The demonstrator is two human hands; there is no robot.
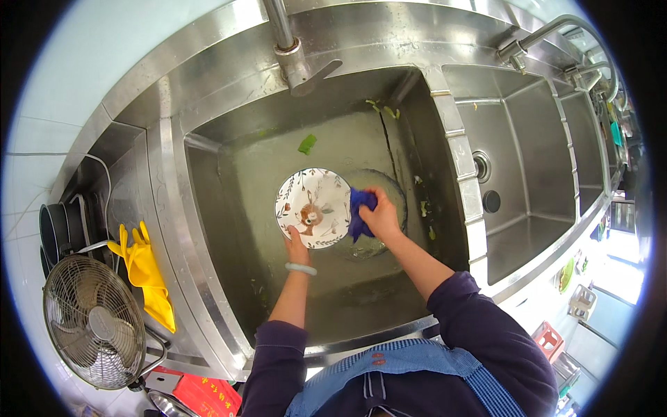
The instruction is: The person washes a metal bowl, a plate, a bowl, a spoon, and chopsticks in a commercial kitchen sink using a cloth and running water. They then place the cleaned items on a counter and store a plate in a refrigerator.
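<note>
My left hand (297, 247) grips the lower left rim of a white round plate (325, 195), its thumb on the face. Leaf sprigs and a brown animal figure are printed on the plate. In my right hand (384, 216) is a bunched dark blue cloth (359, 227), which meets the plate's right edge. Both hands are over a large stainless steel sink basin (224, 219) that holds cloudy water. Behind the cloth shows the curved rim of a clear round vessel (401, 190); its shape is partly hidden by my right hand.
Green leaf scraps (307, 144) lie in the basin. A lever faucet (294, 62) juts over its far edge. Rightward is a second steel sink (521, 156) with a drain. Yellow rubber gloves (146, 276), a metal fan (94, 323) and dark pans (62, 224) are at the left.
</note>
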